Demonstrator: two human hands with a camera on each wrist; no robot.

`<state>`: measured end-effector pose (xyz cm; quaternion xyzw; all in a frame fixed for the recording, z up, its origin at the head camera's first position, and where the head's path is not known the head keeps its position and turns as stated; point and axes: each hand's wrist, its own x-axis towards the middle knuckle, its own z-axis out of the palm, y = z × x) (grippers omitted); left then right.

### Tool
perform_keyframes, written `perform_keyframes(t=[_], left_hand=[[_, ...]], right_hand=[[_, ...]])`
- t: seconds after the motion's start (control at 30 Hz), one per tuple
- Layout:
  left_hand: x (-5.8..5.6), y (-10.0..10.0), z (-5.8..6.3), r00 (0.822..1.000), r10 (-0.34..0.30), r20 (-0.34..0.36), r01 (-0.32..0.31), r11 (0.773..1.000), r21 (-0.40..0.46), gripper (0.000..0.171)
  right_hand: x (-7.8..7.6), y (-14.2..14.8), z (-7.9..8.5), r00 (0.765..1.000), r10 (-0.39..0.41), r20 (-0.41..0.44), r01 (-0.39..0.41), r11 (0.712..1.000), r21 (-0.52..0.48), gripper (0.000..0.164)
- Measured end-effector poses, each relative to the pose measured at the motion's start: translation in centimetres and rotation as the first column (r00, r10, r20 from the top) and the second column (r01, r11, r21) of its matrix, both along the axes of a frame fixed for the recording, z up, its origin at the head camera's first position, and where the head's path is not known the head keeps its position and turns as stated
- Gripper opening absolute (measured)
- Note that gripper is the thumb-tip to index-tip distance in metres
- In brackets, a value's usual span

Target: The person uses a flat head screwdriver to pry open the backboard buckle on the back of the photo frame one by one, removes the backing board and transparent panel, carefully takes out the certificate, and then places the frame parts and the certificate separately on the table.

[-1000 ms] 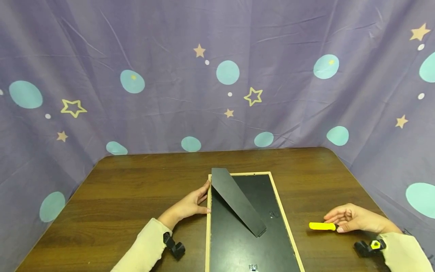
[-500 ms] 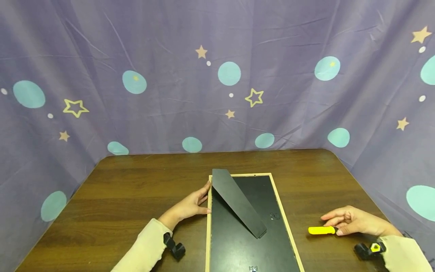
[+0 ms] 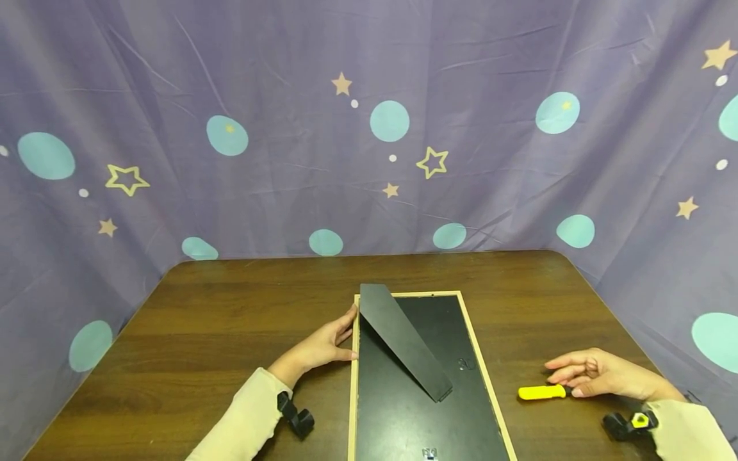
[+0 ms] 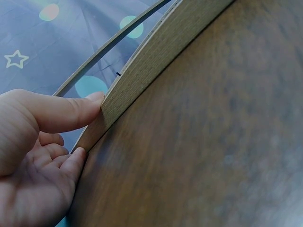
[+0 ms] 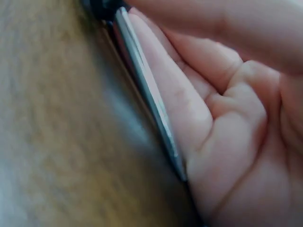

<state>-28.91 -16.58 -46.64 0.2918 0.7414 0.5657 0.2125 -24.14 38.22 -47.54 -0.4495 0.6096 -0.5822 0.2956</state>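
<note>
A picture frame [image 3: 426,428] lies back side up, with a black backing board and pale wooden edges. Its black easel stand [image 3: 403,342] slants up over the board. On the frame's left side, my left hand [image 3: 317,349] rests spread thumb and fingertips; in the left wrist view they touch the wooden edge [image 4: 156,59]. To the right, my right hand [image 3: 611,374] hovers low over a screwdriver with a yellow handle [image 3: 541,392]. The thumb is near its black collar, with the fingers loosely bent. The right wrist view shows its metal shaft [image 5: 149,92] lying alongside the fingers.
A brown wooden table [image 3: 248,307] bears everything. Metal hangers [image 3: 464,365] sit on the backing board. A purple curtain [image 3: 288,128] with stars and dots stands behind the table and at both sides. Each wrist wears a black camera strap [image 3: 296,416].
The right fingers have loosened and spread a little. The screwdriver has shifted slightly left and nearer to me, relative to the hand. My left hand and the picture frame stay put.
</note>
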Motion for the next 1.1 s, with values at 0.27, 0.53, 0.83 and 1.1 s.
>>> perform_keyframes(t=[0.27, 0.53, 0.83, 1.1], left_hand=[[0.0, 0.1, 0.0, 1.000, 0.001, 0.009, -0.001, 1.000, 0.006, 0.097], [-0.2, 0.3, 0.0, 1.000, 0.000, -0.003, 0.000, 0.999, 0.038, 0.096], [-0.1, 0.2, 0.1, 1.000, 0.003, -0.001, -0.003, 1.000, 0.031, 0.096], [-0.1, 0.1, 0.0, 1.000, 0.003, 0.002, -0.003, 0.999, 0.038, 0.096]], right_hand=[[0.1, 0.1, -0.1, 0.996, -0.018, 0.090, 0.024, 0.997, -0.068, 0.051], [-0.1, 0.1, 0.1, 0.996, -0.037, 0.079, 0.044, 0.994, -0.096, 0.047], [0.2, 0.1, 0.6, 0.992, -0.110, 0.057, 0.113, 0.992, -0.057, 0.047], [0.5, -1.2, 1.6, 0.975, -0.215, -0.055, 0.210, 0.974, -0.079, 0.045]])
